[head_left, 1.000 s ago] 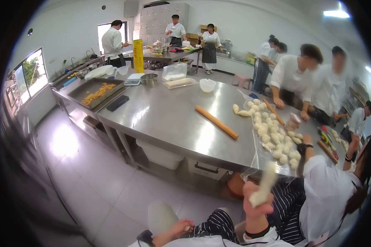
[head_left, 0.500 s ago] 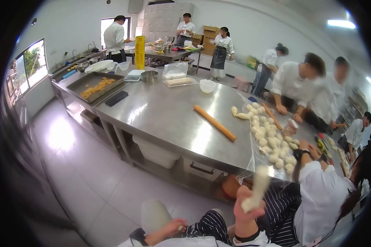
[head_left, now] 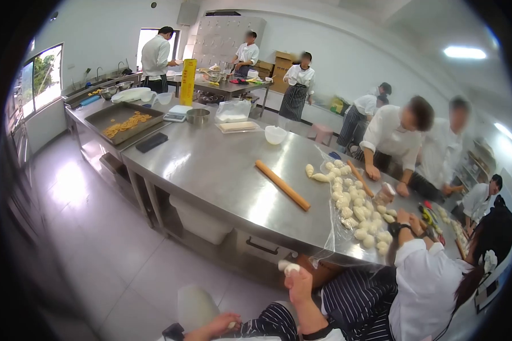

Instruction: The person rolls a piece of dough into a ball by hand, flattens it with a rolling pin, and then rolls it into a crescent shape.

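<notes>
My right hand (head_left: 299,284) is raised in front of the table edge, its fingers closed round a piece of pale dough (head_left: 289,267) that sticks out at the top. Low in the view, my left hand (head_left: 224,324) rests near my striped apron, fingers curled; a small pale bit shows at the fingertips, too small to name. On the steel table (head_left: 210,165) lies a wooden rolling pin (head_left: 282,184). Right of it, many shaped dough pieces (head_left: 352,199) sit on clear plastic film.
A tray of brown slices (head_left: 125,126), a scale (head_left: 177,113), a metal bowl (head_left: 198,116) and a white bowl (head_left: 275,134) stand farther back. A co-worker (head_left: 429,278) sits close on the right, hands at the table. Other people stand beyond.
My right hand has moved left, and the dough in it no longer stands up long and blurred but shows as a short piece. The whole view has shifted slightly.
</notes>
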The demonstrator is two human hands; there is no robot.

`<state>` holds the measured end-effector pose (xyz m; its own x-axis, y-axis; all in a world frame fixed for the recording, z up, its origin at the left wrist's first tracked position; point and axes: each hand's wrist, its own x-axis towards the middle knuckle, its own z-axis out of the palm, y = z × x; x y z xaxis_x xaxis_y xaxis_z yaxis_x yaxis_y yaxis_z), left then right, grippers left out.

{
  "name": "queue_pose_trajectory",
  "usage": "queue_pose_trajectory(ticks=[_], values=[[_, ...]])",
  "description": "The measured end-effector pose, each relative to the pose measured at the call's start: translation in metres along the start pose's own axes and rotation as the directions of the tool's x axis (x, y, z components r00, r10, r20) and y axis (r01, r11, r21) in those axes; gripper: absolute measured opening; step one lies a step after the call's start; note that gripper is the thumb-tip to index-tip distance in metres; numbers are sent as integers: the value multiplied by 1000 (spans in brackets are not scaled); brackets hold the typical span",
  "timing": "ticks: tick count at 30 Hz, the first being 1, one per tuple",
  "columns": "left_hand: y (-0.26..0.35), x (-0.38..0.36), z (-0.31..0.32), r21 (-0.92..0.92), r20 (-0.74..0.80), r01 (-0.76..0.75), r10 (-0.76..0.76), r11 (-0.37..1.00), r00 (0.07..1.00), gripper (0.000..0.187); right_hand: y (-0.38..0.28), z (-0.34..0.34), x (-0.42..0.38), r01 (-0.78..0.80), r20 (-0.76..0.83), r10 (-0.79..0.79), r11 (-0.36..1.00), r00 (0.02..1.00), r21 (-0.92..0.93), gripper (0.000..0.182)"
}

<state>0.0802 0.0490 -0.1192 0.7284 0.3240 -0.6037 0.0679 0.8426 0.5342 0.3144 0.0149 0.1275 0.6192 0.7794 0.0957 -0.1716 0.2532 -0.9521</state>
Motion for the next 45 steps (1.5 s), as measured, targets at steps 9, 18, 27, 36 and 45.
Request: queue_pose_trajectory(ticks=[9, 18, 27, 36, 45], values=[[-6, 18, -11, 31, 52, 13, -14, 999, 999, 30, -67, 5, -17, 710, 283, -711, 693, 643, 128, 41], [6, -9, 9, 649, 201, -483, 480, 588, 854, 18, 87, -24, -26, -529, 137, 598, 776, 790, -343, 41], [28, -22, 27, 86, -30, 60, -57, 994, 998, 27, -12, -5, 12, -101, 363, 170, 974, 916, -203, 23], [35, -30, 32, 53, -12, 3, -2, 999, 1000, 25, -78, -18, 37, 105, 416, 307, 685, 856, -721, 70], [34, -30, 30, 73, 26, 3, -5, 997, 1000, 32, -96, -18, 47, 357, 590, 389, 524, 707, -773, 54]])
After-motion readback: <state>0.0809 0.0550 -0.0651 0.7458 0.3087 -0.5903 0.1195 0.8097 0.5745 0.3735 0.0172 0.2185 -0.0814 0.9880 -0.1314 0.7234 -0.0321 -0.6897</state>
